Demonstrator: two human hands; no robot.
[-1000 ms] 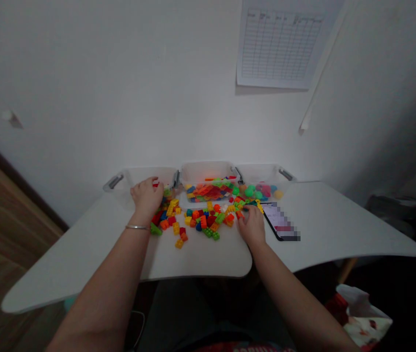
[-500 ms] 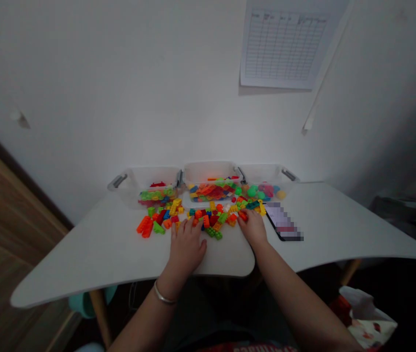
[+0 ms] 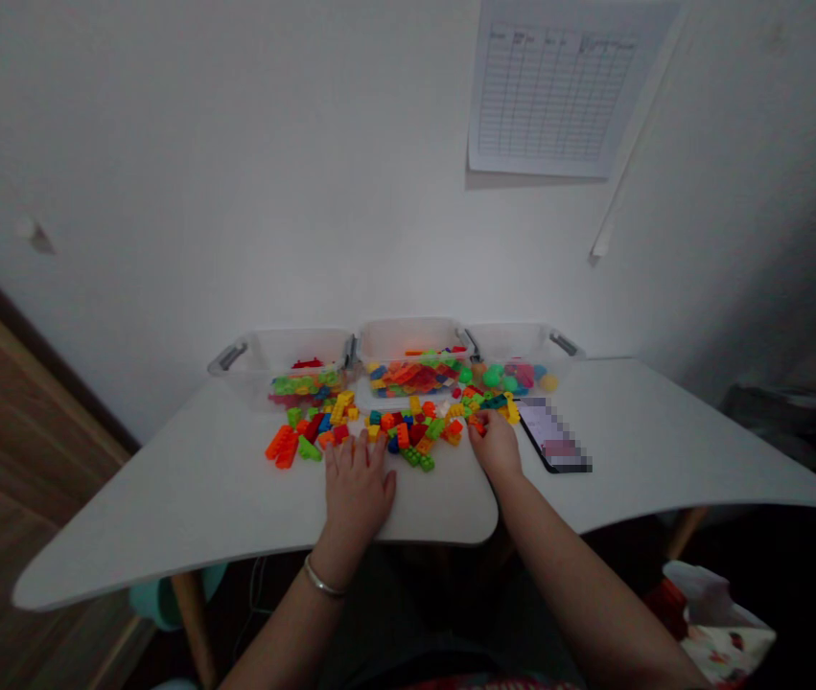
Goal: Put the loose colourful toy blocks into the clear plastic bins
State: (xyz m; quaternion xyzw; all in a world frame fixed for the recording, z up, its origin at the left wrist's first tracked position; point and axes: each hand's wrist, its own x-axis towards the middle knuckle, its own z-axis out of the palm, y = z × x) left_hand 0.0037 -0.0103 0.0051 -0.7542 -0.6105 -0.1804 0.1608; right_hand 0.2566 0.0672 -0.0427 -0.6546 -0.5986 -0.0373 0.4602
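My left hand lies flat on the white table, fingers stretched forward and a little apart, tips at the near edge of a loose pile of plastic building bricks. It holds nothing. At the right end of the pile, my right hand has its fingers curled and closed on a small orange-red building brick, which they partly hide. Orange bricks and a green brick lie left of my left hand. A yellow piece lies just beyond my right hand.
Three clear bins stand against the wall: the left bin and middle bin hold bricks, the right bin holds round coloured pieces. A phone lies right of my right hand. A printed sheet hangs above.
My left hand has drawn slightly left and back from the bricks, uncovering a blue piece. My right hand stays at the same spot, its fingers curled a little more around the brick.
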